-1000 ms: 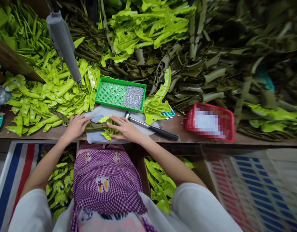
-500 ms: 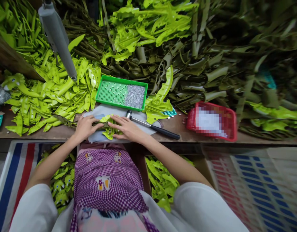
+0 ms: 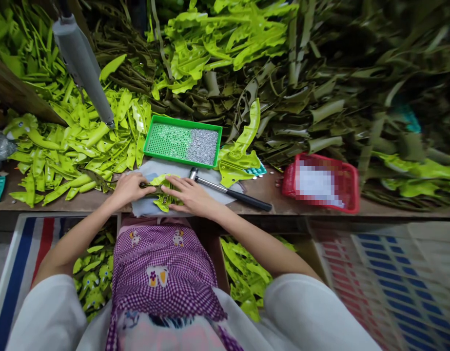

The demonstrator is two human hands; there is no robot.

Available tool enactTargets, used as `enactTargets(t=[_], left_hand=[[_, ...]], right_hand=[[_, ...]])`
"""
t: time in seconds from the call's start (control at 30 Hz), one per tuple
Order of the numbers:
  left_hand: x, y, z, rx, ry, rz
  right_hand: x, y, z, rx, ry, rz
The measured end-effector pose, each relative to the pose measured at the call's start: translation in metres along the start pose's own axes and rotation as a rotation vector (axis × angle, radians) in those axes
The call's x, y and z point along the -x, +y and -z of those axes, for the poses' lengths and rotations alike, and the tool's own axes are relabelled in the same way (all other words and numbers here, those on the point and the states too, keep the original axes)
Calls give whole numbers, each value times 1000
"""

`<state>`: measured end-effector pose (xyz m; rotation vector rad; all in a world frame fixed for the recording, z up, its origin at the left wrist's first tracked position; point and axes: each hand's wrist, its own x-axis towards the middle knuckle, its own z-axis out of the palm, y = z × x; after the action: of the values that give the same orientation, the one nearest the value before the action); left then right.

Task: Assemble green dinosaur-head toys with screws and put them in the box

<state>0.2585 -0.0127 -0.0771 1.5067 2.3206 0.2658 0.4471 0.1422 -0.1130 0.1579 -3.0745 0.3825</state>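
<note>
Working with two plastic parts from my end. One's a lime-green piece (image 3: 162,204), shiny, irregular outline, sitting over a greyish cloth (image 3: 155,166) by the front edge of the desk (image 3: 276,195). My right fingers (image 3: 176,183) have it and hide a good chunk. The other's an olive strip (image 3: 99,180), long, thin and dark, running sideways, with lime showing on either side of it. My left fingers (image 3: 137,180) grip it, and its end seems to poke out left. Can't tell if they're joined.
</note>
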Motion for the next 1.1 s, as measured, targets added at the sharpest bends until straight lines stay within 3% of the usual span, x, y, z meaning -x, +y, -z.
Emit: enactTargets(t=[0.13, 0.27, 0.6, 0.83, 1.1], left_hand=[[-8, 3, 4, -12, -83, 90], [-12, 1, 3, -33, -127, 75], [-4, 7, 3, -30, -84, 124], [-31, 10, 21, -69, -390, 225], [-19, 11, 9, -111, -269, 72]], right_hand=[[1, -3, 1, 2, 3, -1], [2, -5, 1, 17, 19, -7], [4, -5, -2, -3, 22, -9], [2, -6, 7, -54, -42, -29], [5, -10, -1, -44, -2, -45]])
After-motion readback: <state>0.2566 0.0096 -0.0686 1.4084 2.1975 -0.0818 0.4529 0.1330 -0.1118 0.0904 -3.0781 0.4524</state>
